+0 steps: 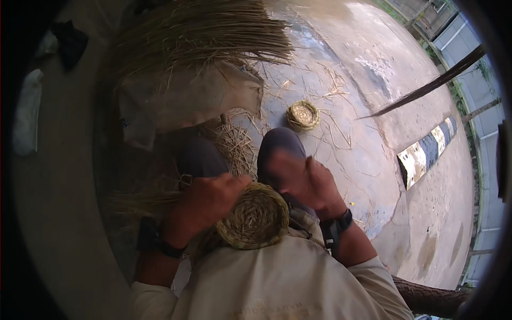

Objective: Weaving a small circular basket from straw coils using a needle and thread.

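Note:
A round basket (253, 216) woven from straw sits in my lap, its open top facing up. At its upper left rim is my left hand (213, 194), fingers closed together against the edge; the fingertips seem to grip the rim, though the back of the hand hides part of the hold. My right hand (304, 181) is raised above my right knee, apart from the basket. Motion smears its fingers, and whether they hold a strand cannot be made out. A smaller finished-looking straw basket (303, 116) rests on the ground beyond my right knee.
A large bundle of dry straw (213, 32) lies at the far left above a beige sack cloth (197, 98). Loose stalks (234, 144) litter the ground between my knees. At right are a striped kerb block (426, 152), a thin dark pole (432, 80) and a tree trunk (426, 297).

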Motion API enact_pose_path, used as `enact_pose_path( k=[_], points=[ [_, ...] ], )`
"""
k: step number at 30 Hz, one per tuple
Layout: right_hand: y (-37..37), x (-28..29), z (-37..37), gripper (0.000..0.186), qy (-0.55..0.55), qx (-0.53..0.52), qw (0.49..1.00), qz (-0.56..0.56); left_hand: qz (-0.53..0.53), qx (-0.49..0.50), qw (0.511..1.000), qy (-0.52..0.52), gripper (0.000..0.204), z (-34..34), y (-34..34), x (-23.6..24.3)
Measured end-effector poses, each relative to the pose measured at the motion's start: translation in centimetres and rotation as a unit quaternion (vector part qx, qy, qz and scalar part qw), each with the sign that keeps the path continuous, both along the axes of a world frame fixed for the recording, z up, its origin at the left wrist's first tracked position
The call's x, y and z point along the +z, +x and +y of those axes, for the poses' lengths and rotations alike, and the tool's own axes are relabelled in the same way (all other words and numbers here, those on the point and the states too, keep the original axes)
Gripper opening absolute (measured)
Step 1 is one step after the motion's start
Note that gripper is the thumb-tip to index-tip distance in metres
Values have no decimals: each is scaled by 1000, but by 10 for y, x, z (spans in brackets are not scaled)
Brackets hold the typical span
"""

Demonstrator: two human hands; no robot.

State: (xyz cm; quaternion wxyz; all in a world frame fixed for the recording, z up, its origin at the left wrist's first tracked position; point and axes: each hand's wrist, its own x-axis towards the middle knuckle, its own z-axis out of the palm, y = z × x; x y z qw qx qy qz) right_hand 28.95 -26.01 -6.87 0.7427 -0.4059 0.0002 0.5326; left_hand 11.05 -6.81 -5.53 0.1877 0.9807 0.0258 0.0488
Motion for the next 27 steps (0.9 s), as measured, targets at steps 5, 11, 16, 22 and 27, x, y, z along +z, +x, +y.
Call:
enact_pose_path(
  k=[5, 11, 16, 22, 27],
  points=[
    [31, -17, 11, 32, 45, 84, 990, -100, 3, 0, 1000, 29, 31, -3, -5, 17],
    [7, -8, 1, 36, -107, 189, 890, -402, 12, 43, 999, -22, 34, 4, -31, -4],
    [5, -11, -11, 36, -112, 167, 904, -378, 49, 98, 988, -111, 31, -5, -41, -4],
    [45, -36, -25, 32, 46, 76, 995, -40, -57, 74, 988, -124, 31, -21, -30, -9],
    [28, 16, 56, 28, 189, -21, 970, -149, -25, 48, 994, -93, 32, -15, -24, -5]
  ],
)
